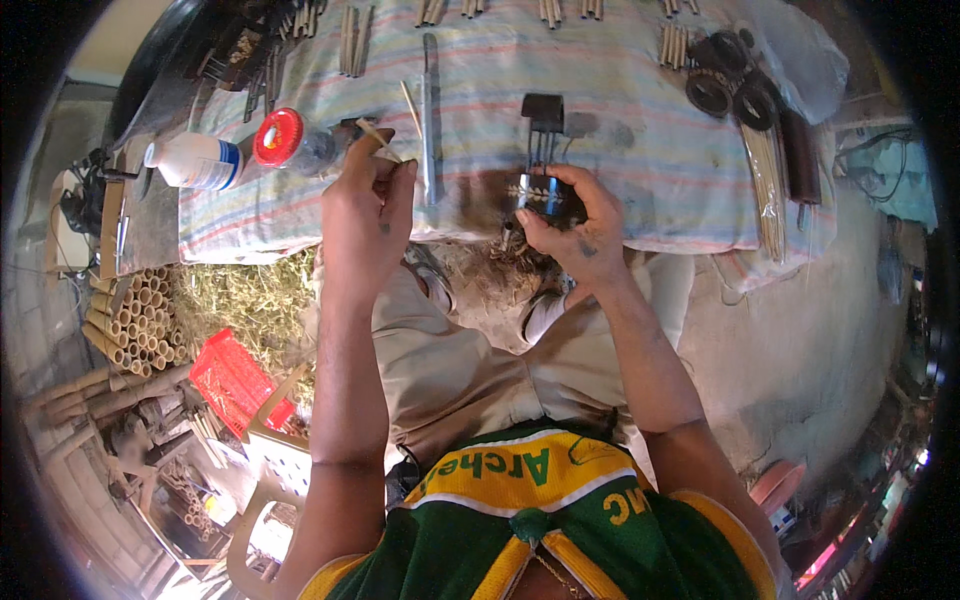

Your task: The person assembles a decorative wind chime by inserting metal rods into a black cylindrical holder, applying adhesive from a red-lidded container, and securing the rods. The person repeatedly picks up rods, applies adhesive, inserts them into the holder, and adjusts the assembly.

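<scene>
In my right hand (pixel 580 222) is a short, glossy dark cylinder (pixel 540 193) with a pale leaf-like pattern, gripped between thumb and fingers at the table's near edge. Several thin dark prongs (pixel 541 148) run from just beyond it to a dark block (pixel 543 106); whether they join the cylinder cannot be told. My left hand (pixel 372 195) is closed in a pinch on a slim pale stick (pixel 376 134). Just right of that hand lie a long flat metal blade (pixel 429 120) and another thin pale stick (pixel 411 108).
A striped cloth (pixel 470 80) covers the table. Left of my hands are a white bottle (pixel 195 162) and a red-lidded jar (pixel 280 138). Dark rings (pixel 710 92) and bundled thin sticks (pixel 765 190) lie at right. Cut bamboo tubes (pixel 140 325) are stacked at lower left.
</scene>
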`<state>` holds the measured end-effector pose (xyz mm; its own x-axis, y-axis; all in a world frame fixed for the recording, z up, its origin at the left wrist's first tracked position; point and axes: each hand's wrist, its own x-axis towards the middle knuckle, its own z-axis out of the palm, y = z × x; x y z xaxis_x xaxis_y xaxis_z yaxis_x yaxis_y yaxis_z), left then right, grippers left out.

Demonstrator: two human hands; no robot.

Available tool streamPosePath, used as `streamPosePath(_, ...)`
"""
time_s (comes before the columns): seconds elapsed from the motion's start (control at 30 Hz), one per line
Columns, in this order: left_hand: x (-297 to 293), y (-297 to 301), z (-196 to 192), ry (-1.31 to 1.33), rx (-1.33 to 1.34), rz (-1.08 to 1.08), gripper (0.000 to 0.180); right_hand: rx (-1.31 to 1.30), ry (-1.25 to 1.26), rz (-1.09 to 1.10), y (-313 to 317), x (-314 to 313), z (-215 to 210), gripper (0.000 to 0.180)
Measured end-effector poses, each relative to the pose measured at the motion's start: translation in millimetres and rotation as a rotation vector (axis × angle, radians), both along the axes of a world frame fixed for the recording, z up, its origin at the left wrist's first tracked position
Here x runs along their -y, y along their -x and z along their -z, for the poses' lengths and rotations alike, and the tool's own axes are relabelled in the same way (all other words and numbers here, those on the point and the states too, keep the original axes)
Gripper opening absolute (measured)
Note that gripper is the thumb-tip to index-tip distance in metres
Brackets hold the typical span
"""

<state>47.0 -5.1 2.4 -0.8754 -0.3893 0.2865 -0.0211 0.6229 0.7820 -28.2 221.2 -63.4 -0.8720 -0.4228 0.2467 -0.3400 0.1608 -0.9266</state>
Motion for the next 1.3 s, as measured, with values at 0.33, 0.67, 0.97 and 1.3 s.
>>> streamPosePath(0.33, 33, 51, 20, 0.357, 0.189, 0.013, 0.016, -0.102, -0.012, 0.066, 1, 3, 7, 0.048)
streamPosePath(0.67, 38, 111, 24, 0.599, 0.482, 0.116, 0.028, -0.058, 0.011, 0.077, 1, 2, 15, 0.048)
streamPosePath(0.97, 55, 81, 12, -0.187, 0.280, 0.056, 0.021, -0.033, 0.103, 0.035, -1, 4, 7, 0.049)
streamPosePath(1.3, 33, 8, -7, -0.705, -0.043, 0.116, 0.015, -0.122, 0.025, 0.024, 1, 1, 6, 0.047)
